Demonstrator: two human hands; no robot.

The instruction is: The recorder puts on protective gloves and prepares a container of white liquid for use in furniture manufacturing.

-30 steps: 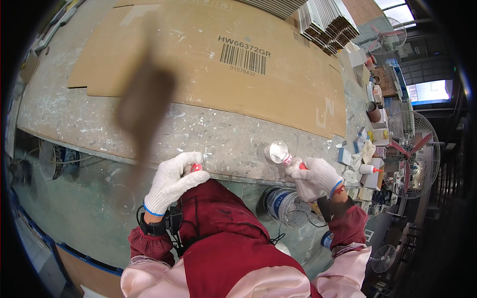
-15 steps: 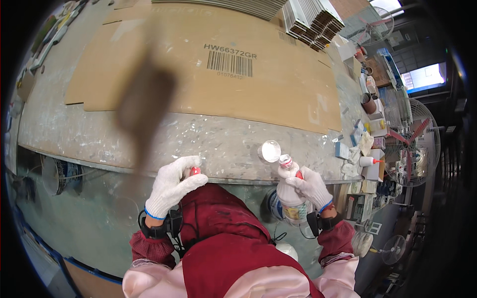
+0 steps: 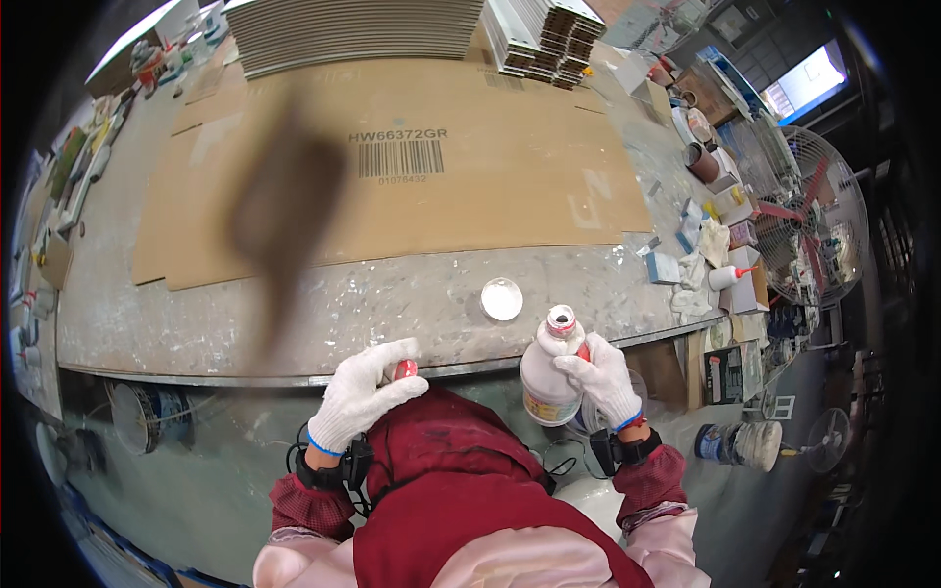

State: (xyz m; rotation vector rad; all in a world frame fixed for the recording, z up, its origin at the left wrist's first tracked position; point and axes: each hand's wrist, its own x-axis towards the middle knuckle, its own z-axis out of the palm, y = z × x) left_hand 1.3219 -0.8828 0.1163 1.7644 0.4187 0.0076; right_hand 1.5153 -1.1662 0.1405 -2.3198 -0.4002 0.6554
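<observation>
My right hand (image 3: pixel 602 380), in a white knit glove, is closed on the neck of a large white bottle (image 3: pixel 545 377) with a label low on its side. The bottle's mouth is uncapped, with red around the neck, and it stands nearly upright at the table's front edge. Between the thumb and fingers of my gloved left hand (image 3: pixel 360 392) is a small red cap (image 3: pixel 405 369). A small round dish (image 3: pixel 502 299) with white content sits on the table just beyond the bottle, apart from it.
A flat cardboard sheet (image 3: pixel 392 211) covers much of the grey table (image 3: pixel 323 309). Stacked panels (image 3: pixel 353 34) and white profiles (image 3: pixel 544 39) lie at the back. Along the right edge are a red-tipped squeeze bottle (image 3: pixel 723 278), boxes and rags. A caged fan (image 3: pixel 809 216) stands beyond.
My right hand has drawn the bottle's mouth away from the dish, and the bottle is more upright. My left hand still holds the cap. The whole view has shifted.
</observation>
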